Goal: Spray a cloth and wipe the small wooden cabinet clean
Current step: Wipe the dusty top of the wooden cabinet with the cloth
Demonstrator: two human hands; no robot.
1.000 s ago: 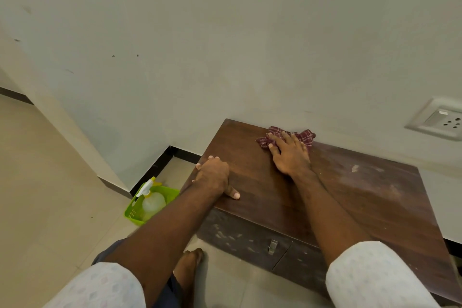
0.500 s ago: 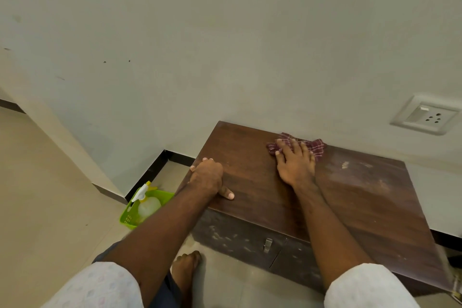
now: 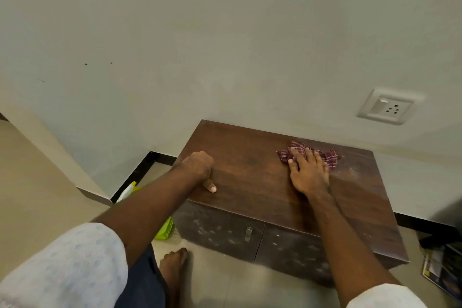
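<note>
Now, in the head view, the right hand (image 3: pixel 308 173) lies flat with straight fingers and presses the maroon checked cloth (image 3: pixel 327 157) onto the top of the wooden cabinet (image 3: pixel 250 157), near the back edge. The left hand (image 3: pixel 198 166) curls its fingers over the left edge and grips it. I judge the bunched cloth may slip from under the flat fingers and only smear the pale dusty patch (image 3: pixel 355 172) beside it.

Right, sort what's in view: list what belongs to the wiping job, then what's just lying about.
Job: wooden cabinet; checked cloth under the flat right hand; left hand gripping the cabinet's edge; spray bottle in the green basket.
Lying about: wall socket; printed papers on the floor.
</note>
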